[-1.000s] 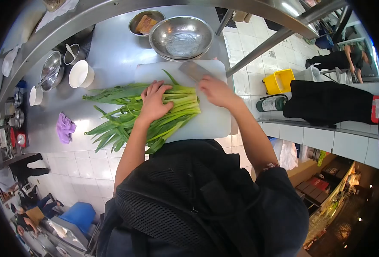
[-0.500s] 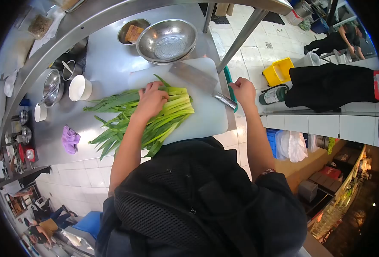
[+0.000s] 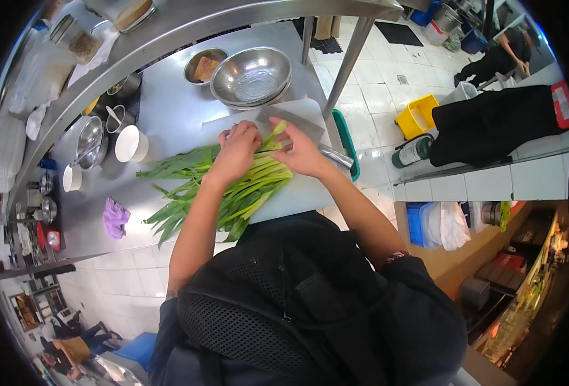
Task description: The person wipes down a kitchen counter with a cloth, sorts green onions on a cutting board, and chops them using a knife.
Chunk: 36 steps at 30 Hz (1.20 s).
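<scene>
A bunch of long-leaved greens (image 3: 233, 199) with pale stalks lies across the white cutting board (image 3: 281, 209), its leaves spreading left over the steel table. My left hand (image 3: 238, 149) rests on top of the bunch, fingers curled over the leaves. From the right, my right hand (image 3: 302, 153) reaches to the stalk ends, thumb and fingers around a pale stalk (image 3: 278, 132) that sticks up between both hands. Behind my right hand lies a cleaver (image 3: 307, 128) on the board, its handle pointing right, partly covered by my fingers.
Metal bowls (image 3: 251, 74) stand past the board, one small bowl holding an orange-brown block (image 3: 205, 69). To the left are white cups (image 3: 132, 144) and a purple cloth (image 3: 115, 218). A green bin (image 3: 347, 145) is beyond the right table edge. A person (image 3: 509, 51) stands far right.
My right hand has come in from beyond the board's right edge to the stalk ends. My left hand has slid slightly toward the stalks, and one stalk now stands up from the bunch.
</scene>
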Each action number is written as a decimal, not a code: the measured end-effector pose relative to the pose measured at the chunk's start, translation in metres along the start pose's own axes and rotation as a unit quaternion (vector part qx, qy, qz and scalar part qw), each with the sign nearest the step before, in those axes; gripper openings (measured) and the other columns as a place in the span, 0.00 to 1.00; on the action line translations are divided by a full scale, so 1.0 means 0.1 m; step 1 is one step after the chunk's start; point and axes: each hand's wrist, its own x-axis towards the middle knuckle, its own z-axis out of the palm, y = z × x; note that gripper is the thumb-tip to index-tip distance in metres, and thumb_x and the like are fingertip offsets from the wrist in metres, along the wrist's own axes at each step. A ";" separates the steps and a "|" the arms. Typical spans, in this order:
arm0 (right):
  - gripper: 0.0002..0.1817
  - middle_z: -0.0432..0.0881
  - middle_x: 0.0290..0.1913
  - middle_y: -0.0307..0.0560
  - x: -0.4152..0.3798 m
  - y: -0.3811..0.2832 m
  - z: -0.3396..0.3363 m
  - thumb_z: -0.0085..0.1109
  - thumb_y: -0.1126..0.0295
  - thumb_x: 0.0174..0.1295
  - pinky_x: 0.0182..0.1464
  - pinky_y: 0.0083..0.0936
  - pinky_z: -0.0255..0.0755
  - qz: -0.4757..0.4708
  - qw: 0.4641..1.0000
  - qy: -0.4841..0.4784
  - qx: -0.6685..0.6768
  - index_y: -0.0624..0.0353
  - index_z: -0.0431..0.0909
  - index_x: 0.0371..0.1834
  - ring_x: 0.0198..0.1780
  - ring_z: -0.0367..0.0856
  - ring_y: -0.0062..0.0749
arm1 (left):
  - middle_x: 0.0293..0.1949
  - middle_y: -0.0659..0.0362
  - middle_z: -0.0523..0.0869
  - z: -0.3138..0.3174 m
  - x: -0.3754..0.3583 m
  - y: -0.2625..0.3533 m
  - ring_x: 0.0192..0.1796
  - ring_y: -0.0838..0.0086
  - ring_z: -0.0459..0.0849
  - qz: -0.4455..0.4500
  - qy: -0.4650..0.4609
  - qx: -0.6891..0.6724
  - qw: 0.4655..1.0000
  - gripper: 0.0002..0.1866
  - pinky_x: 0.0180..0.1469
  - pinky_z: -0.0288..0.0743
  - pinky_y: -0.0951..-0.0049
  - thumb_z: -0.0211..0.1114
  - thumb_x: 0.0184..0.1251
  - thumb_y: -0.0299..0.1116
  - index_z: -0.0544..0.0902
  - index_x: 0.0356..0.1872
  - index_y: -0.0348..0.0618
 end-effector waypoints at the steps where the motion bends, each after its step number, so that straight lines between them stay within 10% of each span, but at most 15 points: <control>1: 0.19 0.87 0.50 0.47 -0.02 0.04 0.03 0.69 0.74 0.64 0.50 0.35 0.83 0.118 0.985 -0.045 0.119 0.63 0.82 0.57 0.48 0.87 0.38 | 0.56 0.54 0.79 0.00 0.00 0.04 0.65 0.59 0.76 -0.018 0.004 -0.048 0.999 0.06 0.69 0.59 0.48 0.59 0.73 0.28 0.80 0.46 0.41; 8: 0.13 0.85 0.44 0.48 -0.12 0.36 0.08 0.68 0.73 0.69 0.48 0.30 0.84 0.350 0.851 0.073 0.384 0.64 0.79 0.53 0.45 0.87 0.34 | 0.44 0.51 0.88 0.45 -0.02 -0.48 0.49 0.65 0.88 -0.084 0.083 -0.435 0.893 0.11 0.55 0.78 0.67 0.56 0.77 0.27 0.83 0.54 0.40; 14: 0.10 0.84 0.43 0.45 -0.33 0.46 -0.29 0.66 0.72 0.71 0.50 0.31 0.83 0.364 0.825 0.120 0.416 0.64 0.79 0.51 0.44 0.86 0.33 | 0.48 0.55 0.88 0.47 -0.11 -0.22 0.54 0.58 0.85 -0.053 0.044 -0.153 0.986 0.12 0.59 0.74 0.55 0.63 0.72 0.31 0.86 0.53 0.45; 17: 0.14 0.83 0.45 0.46 -0.46 0.54 -0.45 0.68 0.73 0.66 0.50 0.37 0.82 0.390 0.864 0.084 0.308 0.63 0.79 0.53 0.46 0.86 0.40 | 0.47 0.58 0.87 0.55 -0.11 0.10 0.56 0.57 0.82 0.013 0.036 -0.016 0.999 0.11 0.58 0.71 0.52 0.66 0.69 0.35 0.88 0.50 0.49; 18: 0.18 0.83 0.47 0.47 -0.50 0.55 -0.51 0.68 0.72 0.63 0.50 0.40 0.82 0.232 0.966 0.096 -0.069 0.62 0.80 0.55 0.47 0.85 0.44 | 0.47 0.58 0.87 0.62 -0.11 0.10 0.56 0.57 0.82 0.014 0.037 -0.018 0.999 0.11 0.58 0.71 0.52 0.66 0.69 0.35 0.88 0.50 0.49; 19: 0.21 0.83 0.48 0.48 -0.54 0.56 -0.58 0.69 0.71 0.59 0.51 0.43 0.81 0.035 0.895 0.092 -0.434 0.60 0.80 0.56 0.48 0.85 0.48 | 0.45 0.58 0.86 0.72 -0.10 0.07 0.55 0.59 0.82 0.014 0.047 -0.004 0.999 0.11 0.57 0.71 0.53 0.66 0.68 0.35 0.89 0.48 0.49; 25: 0.21 0.82 0.51 0.55 -0.60 0.50 -0.87 0.64 0.72 0.57 0.52 0.50 0.78 0.176 0.888 -0.060 -0.421 0.59 0.78 0.55 0.51 0.84 0.58 | 0.42 0.58 0.84 0.79 -0.01 0.06 0.53 0.60 0.81 0.029 0.042 0.007 0.999 0.09 0.56 0.73 0.56 0.65 0.68 0.33 0.91 0.43 0.49; 36: 0.15 0.85 0.40 0.71 -1.12 -0.34 -0.92 0.57 0.64 0.72 0.47 0.58 0.75 0.276 0.923 0.034 -0.265 0.63 0.70 0.53 0.45 0.83 0.72 | 0.40 0.57 0.83 0.89 0.02 0.08 0.50 0.58 0.81 0.061 0.045 0.038 0.996 0.07 0.53 0.75 0.56 0.66 0.66 0.31 0.91 0.39 0.46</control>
